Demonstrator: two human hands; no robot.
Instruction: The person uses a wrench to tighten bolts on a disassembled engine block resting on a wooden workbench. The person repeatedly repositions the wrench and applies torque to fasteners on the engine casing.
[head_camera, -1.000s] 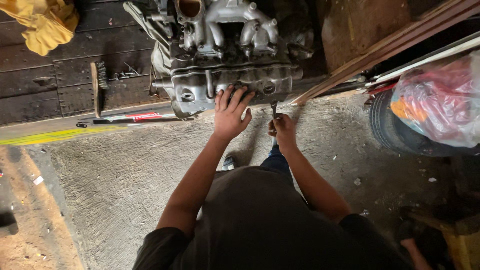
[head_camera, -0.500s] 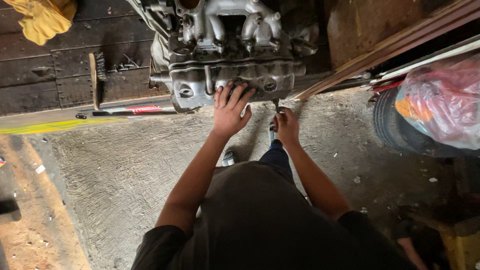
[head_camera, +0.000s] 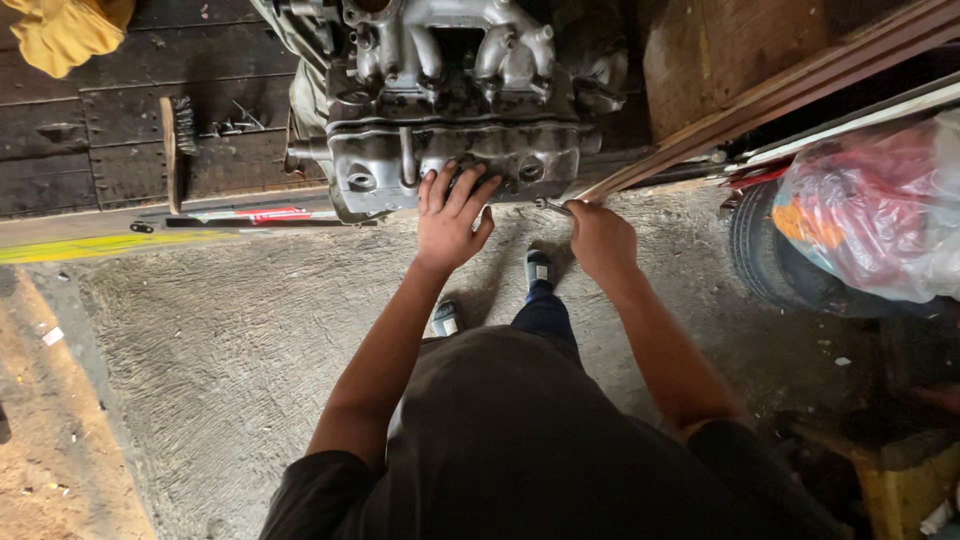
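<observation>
Engine (head_camera: 450, 110): grey metal, on the concrete floor (head_camera: 220, 350) ahead of both hands. Left hand (head_camera: 452, 215) open, fingers spread flat on its near face. Right hand (head_camera: 600, 240), just beside, closed around a wrench (head_camera: 553, 207) at the engine's lower edge.

Right hand (head_camera: 600, 240) swung wrench (head_camera: 553, 207) from upright to flat, handle now lying leftward along engine (head_camera: 450, 100) edge.

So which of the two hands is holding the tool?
The right hand, closed around a metal wrench at the engine's edge. The left hand holds nothing; it lies flat, fingers spread, on the engine.
</observation>
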